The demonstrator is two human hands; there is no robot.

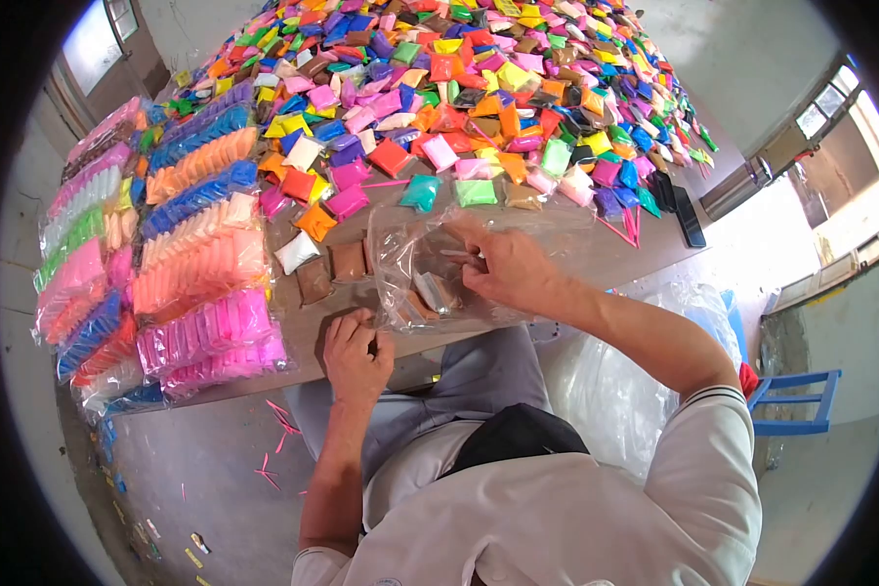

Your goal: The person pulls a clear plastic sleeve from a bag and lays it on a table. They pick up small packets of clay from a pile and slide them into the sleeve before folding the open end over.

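A clear bag (389, 259) of brown packets (430, 296) lies between two hands.
The right hand (510, 266) is over its right side, though I can't tell if those fingers grip the film; the left hand (358, 356) rests by its near left corner, fingers curled, thumb slightly apart.

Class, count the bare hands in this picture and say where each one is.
2: the left hand is at the table's near edge, beside the clear bag; the right hand is at the bag's middle.
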